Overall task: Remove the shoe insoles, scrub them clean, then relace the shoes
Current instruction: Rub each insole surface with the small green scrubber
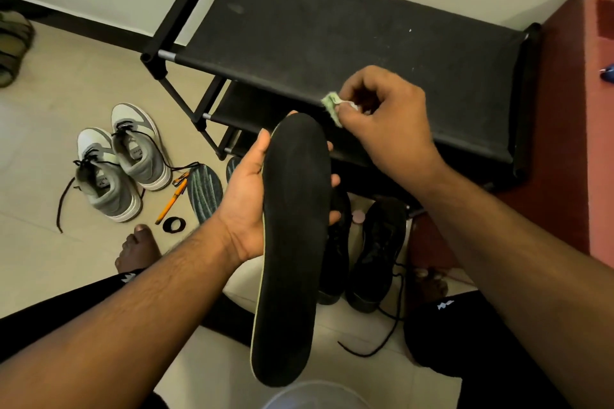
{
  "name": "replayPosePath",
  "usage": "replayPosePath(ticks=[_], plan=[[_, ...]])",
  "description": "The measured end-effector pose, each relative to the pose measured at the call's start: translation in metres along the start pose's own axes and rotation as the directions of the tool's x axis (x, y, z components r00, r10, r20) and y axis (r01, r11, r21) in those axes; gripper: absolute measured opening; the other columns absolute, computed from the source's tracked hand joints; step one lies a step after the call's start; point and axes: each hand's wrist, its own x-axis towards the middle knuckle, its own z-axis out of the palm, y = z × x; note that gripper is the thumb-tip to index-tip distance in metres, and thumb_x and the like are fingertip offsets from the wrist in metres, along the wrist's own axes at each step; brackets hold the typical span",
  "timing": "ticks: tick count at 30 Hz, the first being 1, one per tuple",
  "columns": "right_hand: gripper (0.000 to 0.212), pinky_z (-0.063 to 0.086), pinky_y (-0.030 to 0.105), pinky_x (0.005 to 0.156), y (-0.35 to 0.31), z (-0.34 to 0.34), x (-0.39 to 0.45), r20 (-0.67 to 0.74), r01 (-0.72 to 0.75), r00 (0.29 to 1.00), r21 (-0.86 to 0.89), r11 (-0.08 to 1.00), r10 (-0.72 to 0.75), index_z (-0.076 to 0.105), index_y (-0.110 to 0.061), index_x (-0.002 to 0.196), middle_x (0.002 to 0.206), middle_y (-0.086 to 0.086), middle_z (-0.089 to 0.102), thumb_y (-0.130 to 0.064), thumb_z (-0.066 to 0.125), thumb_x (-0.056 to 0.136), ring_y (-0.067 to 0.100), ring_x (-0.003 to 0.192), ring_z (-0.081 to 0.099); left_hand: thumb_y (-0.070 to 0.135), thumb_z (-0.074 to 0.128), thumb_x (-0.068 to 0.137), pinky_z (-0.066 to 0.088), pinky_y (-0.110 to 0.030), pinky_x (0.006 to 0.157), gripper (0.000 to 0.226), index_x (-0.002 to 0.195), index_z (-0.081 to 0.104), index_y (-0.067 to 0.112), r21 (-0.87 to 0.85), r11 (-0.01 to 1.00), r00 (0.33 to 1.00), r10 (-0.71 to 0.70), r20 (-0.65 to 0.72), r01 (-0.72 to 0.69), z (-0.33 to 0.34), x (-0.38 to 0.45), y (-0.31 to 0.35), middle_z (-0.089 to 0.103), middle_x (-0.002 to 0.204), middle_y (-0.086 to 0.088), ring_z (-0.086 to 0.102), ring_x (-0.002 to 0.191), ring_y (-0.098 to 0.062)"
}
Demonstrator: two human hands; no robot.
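My left hand [247, 196] grips a long black insole [292, 242] with a pale green edge, holding it upright in the middle of the view. My right hand [382, 116] pinches a small green scrub pad [332, 103] just right of the insole's toe end, apart from it. Two black shoes [378, 252] stand on the floor behind the insole, one mostly hidden, with a loose black lace [382, 339] trailing. A pair of grey and white sneakers [123, 159] sits on the floor at left, laces loosened. Two other insoles [204, 192] with green patterned undersides lie beside them.
A black shoe rack [332, 53] stands ahead against the wall. An orange pen [171, 199] and a black ring [173, 224] lie on the tiles near the sneakers. A reddish step [564, 143] is at right. My bare feet [136, 249] rest on the floor.
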Motion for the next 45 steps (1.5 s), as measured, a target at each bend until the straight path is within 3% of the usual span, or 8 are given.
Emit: replayPosePath(ticks=[4,9,13,24,28,32,40,45], plan=[[0.006,0.041,0.012,0.065,-0.025,-0.001,-0.014,0.232,0.176,0.951,0.143,0.974,-0.205,0.067,-0.009,0.078,0.077,-0.003,0.064,-0.005,0.072,0.078,0.003,0.07,0.056,0.073,0.03,0.093,0.042,-0.056,0.101,0.075,0.123,0.069,0.017,-0.012,0.999,0.998,0.049,-0.029,-0.05,-0.004,0.002,0.009,0.068,0.12,-0.013,0.063,0.107,-0.028],[0.005,0.049,0.023,0.069,-0.036,0.017,-0.04,0.475,0.326,0.808,0.132,0.936,-0.348,0.067,-0.01,0.085,0.084,0.0,0.063,-0.006,0.069,0.083,0.008,0.076,0.057,0.069,0.035,0.093,0.059,-0.037,0.077,0.071,0.1,0.079,0.014,-0.021,0.999,0.995,0.04,-0.087,-0.042,0.003,-0.004,0.009,0.074,0.101,-0.012,0.073,0.089,-0.026],[0.004,0.052,0.038,0.068,-0.026,0.024,-0.038,0.424,0.311,0.854,0.047,0.949,-0.301,0.065,-0.011,0.086,0.084,0.001,0.062,-0.007,0.066,0.084,0.015,0.078,0.059,0.074,0.038,0.089,0.056,-0.044,0.084,0.076,0.106,0.078,0.011,-0.005,1.0,0.994,-0.015,-0.107,0.014,0.009,-0.006,0.001,0.072,0.108,-0.018,0.072,0.095,-0.03],[0.005,0.045,0.021,0.065,0.007,0.001,0.002,0.022,0.068,0.998,-0.098,0.993,-0.066,0.064,-0.011,0.08,0.077,-0.004,0.061,-0.006,0.066,0.077,0.008,0.071,0.054,0.071,0.034,0.092,0.044,-0.057,0.102,0.072,0.117,0.072,0.015,0.012,1.0,0.997,-0.002,-0.079,0.003,0.008,-0.005,-0.004,0.067,0.126,-0.014,0.063,0.116,-0.03],[0.008,0.042,0.013,0.064,-0.018,-0.004,-0.008,0.387,0.179,0.901,0.08,0.981,-0.196,0.065,-0.01,0.079,0.078,-0.005,0.063,-0.004,0.07,0.078,0.007,0.072,0.058,0.07,0.031,0.094,0.045,-0.054,0.099,0.073,0.122,0.07,0.014,0.008,0.998,0.995,0.055,-0.081,-0.055,0.004,-0.003,0.007,0.067,0.125,-0.015,0.065,0.111,-0.029],[0.005,0.048,0.027,0.069,-0.024,0.01,-0.026,0.604,0.359,0.736,0.035,0.933,-0.306,0.064,-0.01,0.083,0.085,-0.001,0.061,-0.006,0.067,0.081,0.011,0.078,0.057,0.069,0.032,0.094,0.059,-0.039,0.08,0.073,0.109,0.076,0.014,0.001,0.999,0.996,0.034,-0.079,-0.034,0.003,-0.003,0.008,0.073,0.104,-0.015,0.072,0.091,-0.026],[0.006,0.046,0.035,0.066,0.015,0.006,-0.002,0.213,0.203,0.965,-0.245,0.948,-0.152,0.06,-0.011,0.081,0.081,-0.001,0.055,-0.006,0.059,0.077,0.017,0.077,0.054,0.068,0.035,0.092,0.046,-0.058,0.098,0.071,0.119,0.071,0.014,0.063,0.996,0.997,-0.066,-0.045,0.068,0.006,-0.003,-0.008,0.068,0.122,-0.016,0.064,0.11,-0.031],[0.006,0.043,0.019,0.065,0.006,-0.01,0.005,0.163,0.143,0.978,-0.09,0.986,-0.127,0.062,-0.01,0.078,0.077,-0.005,0.059,-0.004,0.065,0.077,0.005,0.071,0.052,0.067,0.036,0.093,0.051,-0.057,0.093,0.07,0.123,0.07,0.014,0.051,0.998,0.997,-0.026,-0.073,0.029,0.007,-0.006,-0.002,0.067,0.126,-0.014,0.067,0.109,-0.032]])
